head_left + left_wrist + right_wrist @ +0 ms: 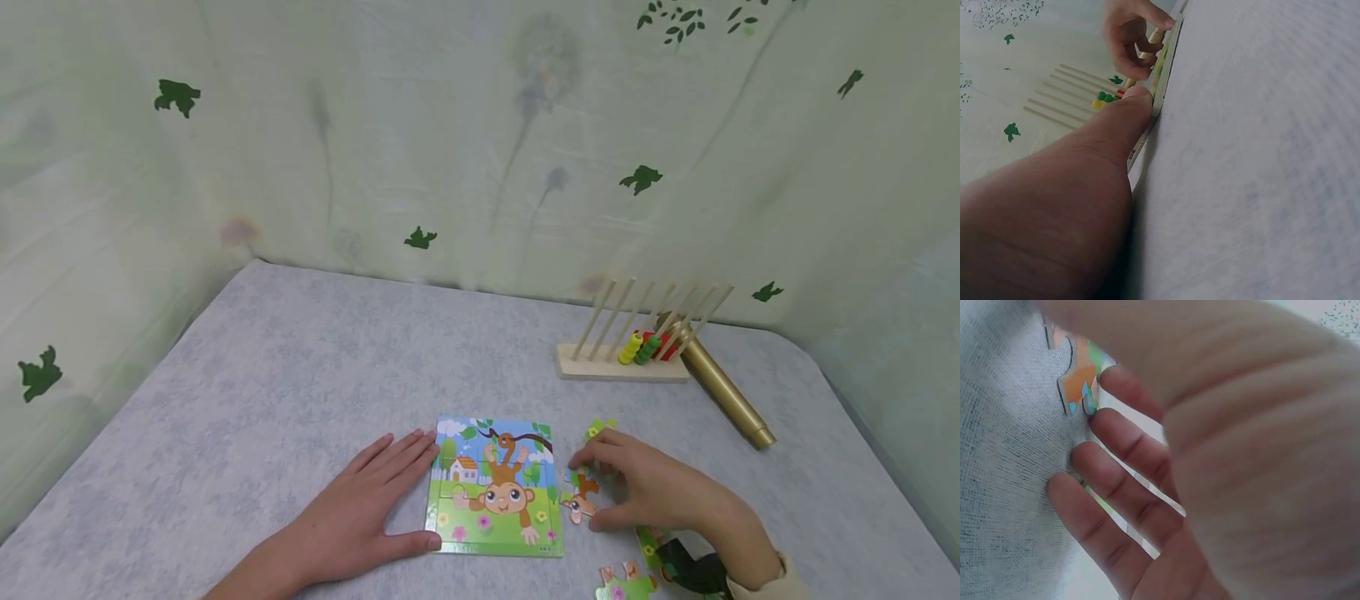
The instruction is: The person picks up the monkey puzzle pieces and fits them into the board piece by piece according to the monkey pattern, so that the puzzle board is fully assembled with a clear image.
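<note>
A square jigsaw puzzle [498,487] with a monkey picture and a pale border lies flat in the middle of the head view. My left hand [363,508] rests beside it, fingers straight, fingertips and thumb tip at its left edge. Right of the puzzle, my right hand [648,483] has curled fingers and thumb at opposite sides of a loose brown-and-green puzzle piece [580,500], pinching it close to the table. In the right wrist view that puzzle piece [1077,381] shows its orange part, and the thumb side covers the rest.
Another puzzle piece [599,426] lies beyond my right fingers; one more piece [628,585] is at the front edge of view. Farther back stands a wooden peg rack [622,372] with yellow, green and red beads. A gold tube [723,387] lies beside it. Patterned fabric hangs behind the table.
</note>
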`<action>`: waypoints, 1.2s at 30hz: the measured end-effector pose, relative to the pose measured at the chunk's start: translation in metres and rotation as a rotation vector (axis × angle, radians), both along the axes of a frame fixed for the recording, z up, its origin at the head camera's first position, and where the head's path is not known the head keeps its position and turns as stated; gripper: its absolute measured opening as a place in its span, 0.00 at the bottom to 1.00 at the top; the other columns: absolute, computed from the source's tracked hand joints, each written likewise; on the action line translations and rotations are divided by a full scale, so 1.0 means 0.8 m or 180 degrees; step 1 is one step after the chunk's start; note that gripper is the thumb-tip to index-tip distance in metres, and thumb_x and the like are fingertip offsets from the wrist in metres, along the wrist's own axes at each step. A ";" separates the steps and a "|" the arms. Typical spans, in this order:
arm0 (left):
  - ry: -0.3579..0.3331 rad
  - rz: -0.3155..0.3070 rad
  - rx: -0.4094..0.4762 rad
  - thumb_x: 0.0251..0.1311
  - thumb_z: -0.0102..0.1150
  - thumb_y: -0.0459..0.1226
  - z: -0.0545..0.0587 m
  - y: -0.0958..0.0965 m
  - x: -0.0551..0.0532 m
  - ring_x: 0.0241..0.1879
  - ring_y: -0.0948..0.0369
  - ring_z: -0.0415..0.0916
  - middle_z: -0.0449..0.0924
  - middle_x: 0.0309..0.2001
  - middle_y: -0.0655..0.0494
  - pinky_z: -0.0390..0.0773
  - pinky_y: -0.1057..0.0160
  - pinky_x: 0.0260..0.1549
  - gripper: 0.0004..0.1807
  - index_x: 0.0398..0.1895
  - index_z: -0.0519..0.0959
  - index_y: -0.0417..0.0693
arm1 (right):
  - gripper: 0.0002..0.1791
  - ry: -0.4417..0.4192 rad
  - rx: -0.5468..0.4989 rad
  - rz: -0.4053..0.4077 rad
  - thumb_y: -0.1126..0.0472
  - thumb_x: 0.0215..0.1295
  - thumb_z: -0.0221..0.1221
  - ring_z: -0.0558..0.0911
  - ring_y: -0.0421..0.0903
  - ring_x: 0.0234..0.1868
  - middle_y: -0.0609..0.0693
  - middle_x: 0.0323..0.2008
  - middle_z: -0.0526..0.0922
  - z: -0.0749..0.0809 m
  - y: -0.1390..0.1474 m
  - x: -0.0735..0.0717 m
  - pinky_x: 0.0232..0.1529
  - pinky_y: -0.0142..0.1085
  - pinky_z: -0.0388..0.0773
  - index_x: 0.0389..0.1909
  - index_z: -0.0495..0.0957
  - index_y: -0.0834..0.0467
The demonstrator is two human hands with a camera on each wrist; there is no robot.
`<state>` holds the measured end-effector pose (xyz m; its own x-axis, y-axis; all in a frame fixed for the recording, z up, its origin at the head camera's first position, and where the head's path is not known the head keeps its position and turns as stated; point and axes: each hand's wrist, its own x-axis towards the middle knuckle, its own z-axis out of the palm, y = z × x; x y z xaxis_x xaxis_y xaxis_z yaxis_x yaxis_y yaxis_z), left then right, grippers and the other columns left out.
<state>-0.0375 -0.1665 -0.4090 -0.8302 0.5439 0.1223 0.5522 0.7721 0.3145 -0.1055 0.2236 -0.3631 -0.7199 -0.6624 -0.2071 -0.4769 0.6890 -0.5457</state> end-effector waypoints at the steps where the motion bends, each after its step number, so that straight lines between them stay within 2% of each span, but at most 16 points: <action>1: 0.0005 -0.0001 0.0000 0.65 0.46 0.73 0.000 0.000 0.000 0.80 0.56 0.54 0.55 0.82 0.58 0.28 0.72 0.76 0.52 0.81 0.60 0.49 | 0.28 -0.0043 0.0019 -0.0013 0.38 0.58 0.73 0.71 0.37 0.42 0.38 0.47 0.75 0.001 0.000 0.000 0.39 0.30 0.73 0.57 0.79 0.41; 10: -0.0022 0.0005 -0.0004 0.65 0.46 0.73 0.000 0.000 0.000 0.81 0.57 0.53 0.55 0.82 0.59 0.28 0.72 0.76 0.52 0.81 0.60 0.49 | 0.23 0.0117 0.0162 0.0038 0.42 0.64 0.70 0.73 0.33 0.43 0.32 0.41 0.76 -0.002 -0.002 -0.001 0.45 0.34 0.78 0.57 0.80 0.44; 17: -0.0081 0.0019 -0.0018 0.65 0.44 0.74 0.001 0.001 0.000 0.81 0.58 0.52 0.54 0.82 0.60 0.28 0.72 0.75 0.52 0.81 0.59 0.51 | 0.22 0.0163 0.0175 0.0012 0.43 0.65 0.69 0.73 0.32 0.41 0.33 0.40 0.76 -0.002 -0.004 -0.001 0.41 0.33 0.77 0.56 0.81 0.44; 24: -0.0076 0.0027 -0.0034 0.65 0.45 0.74 0.001 0.000 0.000 0.81 0.58 0.52 0.54 0.82 0.60 0.27 0.72 0.76 0.52 0.82 0.59 0.50 | 0.21 0.0328 0.0045 0.0096 0.51 0.66 0.68 0.74 0.32 0.38 0.36 0.40 0.76 0.001 -0.003 0.001 0.37 0.29 0.77 0.59 0.83 0.49; 29: -0.0073 0.0030 -0.0037 0.65 0.45 0.74 0.001 0.001 0.000 0.81 0.58 0.52 0.53 0.82 0.60 0.27 0.72 0.76 0.52 0.82 0.59 0.50 | 0.20 0.0396 -0.0035 0.0136 0.54 0.65 0.69 0.74 0.33 0.39 0.37 0.42 0.76 0.000 -0.004 0.002 0.38 0.29 0.76 0.58 0.83 0.48; 36: -0.0064 0.0025 -0.0026 0.64 0.45 0.74 0.000 0.000 0.000 0.81 0.58 0.52 0.54 0.82 0.60 0.28 0.72 0.76 0.52 0.81 0.59 0.50 | 0.20 0.0499 -0.0151 0.0213 0.59 0.64 0.70 0.77 0.33 0.43 0.39 0.46 0.77 -0.003 -0.004 0.002 0.42 0.31 0.81 0.57 0.83 0.48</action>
